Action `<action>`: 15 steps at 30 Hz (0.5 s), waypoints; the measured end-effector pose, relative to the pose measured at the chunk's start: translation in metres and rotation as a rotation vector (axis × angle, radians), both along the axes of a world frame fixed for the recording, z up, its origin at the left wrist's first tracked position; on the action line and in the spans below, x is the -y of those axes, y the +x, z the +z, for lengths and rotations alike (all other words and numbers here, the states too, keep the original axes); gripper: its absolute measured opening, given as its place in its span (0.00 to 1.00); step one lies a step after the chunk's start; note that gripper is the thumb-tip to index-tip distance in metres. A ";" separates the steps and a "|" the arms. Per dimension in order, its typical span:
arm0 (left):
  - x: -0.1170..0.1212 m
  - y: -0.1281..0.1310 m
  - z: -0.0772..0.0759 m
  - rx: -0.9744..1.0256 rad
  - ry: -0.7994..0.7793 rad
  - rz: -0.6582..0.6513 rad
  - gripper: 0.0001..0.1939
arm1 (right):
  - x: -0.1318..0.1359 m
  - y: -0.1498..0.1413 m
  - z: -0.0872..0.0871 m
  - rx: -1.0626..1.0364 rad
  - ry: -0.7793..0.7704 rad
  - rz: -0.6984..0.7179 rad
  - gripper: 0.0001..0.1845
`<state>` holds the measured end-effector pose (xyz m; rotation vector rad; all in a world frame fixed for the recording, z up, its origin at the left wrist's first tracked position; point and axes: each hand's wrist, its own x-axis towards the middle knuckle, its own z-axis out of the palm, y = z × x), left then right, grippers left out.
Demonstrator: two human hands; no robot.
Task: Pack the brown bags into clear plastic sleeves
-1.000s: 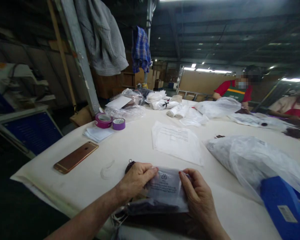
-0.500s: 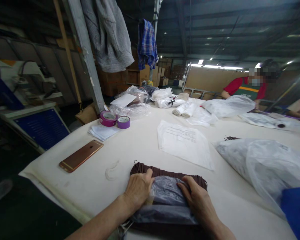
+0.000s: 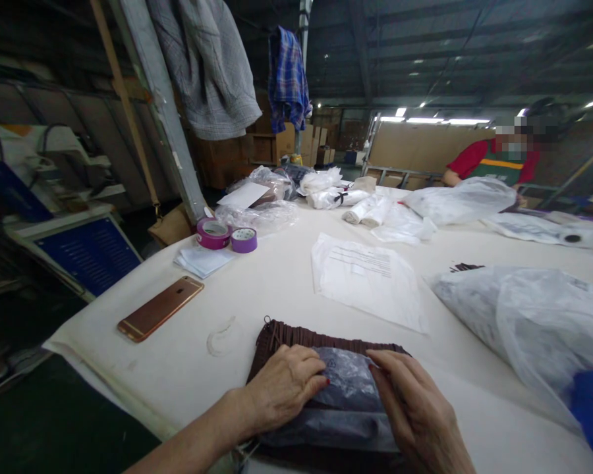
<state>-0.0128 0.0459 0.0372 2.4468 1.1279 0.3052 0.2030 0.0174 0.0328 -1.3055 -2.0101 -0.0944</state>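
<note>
A dark brown item with a ribbed, strappy surface point(image 3: 326, 339), perhaps a bag, lies at the table's near edge with a small ring at its far left corner. Across its middle is a crinkled clear plastic wrapper point(image 3: 348, 378) with a printed recycling mark. My left hand point(image 3: 289, 382) rests on the wrapper's left side, fingers extended and thumb apart. On the right side, my right hand point(image 3: 415, 401) touches the wrapper's edge with outstretched fingers, thumb side inward. The near part of the brown item is partly hidden by the plastic and my hands.
A phone point(image 3: 161, 308) lies to the left, near folded papers point(image 3: 202, 260) and purple tape rolls point(image 3: 244, 240). Ahead is a printed plastic bag point(image 3: 368, 280). A large filled plastic bag point(image 3: 528, 322) lies right. A co-worker point(image 3: 497, 161) stands across the table.
My left hand has turned flatter and slid inward over the wrapper. My right hand's fingers have straightened and shifted slightly right. The view has shifted a little.
</note>
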 end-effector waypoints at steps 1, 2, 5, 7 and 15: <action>0.003 -0.001 0.006 -0.006 -0.032 -0.005 0.14 | 0.003 -0.004 0.003 0.059 0.062 0.068 0.13; 0.006 -0.002 0.011 -0.031 -0.056 -0.020 0.18 | 0.005 -0.007 0.003 0.139 0.119 0.111 0.14; 0.018 -0.003 0.012 -0.169 -0.034 -0.080 0.39 | 0.006 -0.013 -0.013 0.376 0.262 0.058 0.16; 0.021 -0.002 0.001 -0.219 0.080 -0.093 0.45 | 0.005 -0.013 -0.030 0.428 0.300 -0.018 0.18; -0.009 -0.007 -0.034 -0.124 0.477 -0.327 0.40 | 0.008 -0.006 -0.055 0.481 0.237 -0.095 0.20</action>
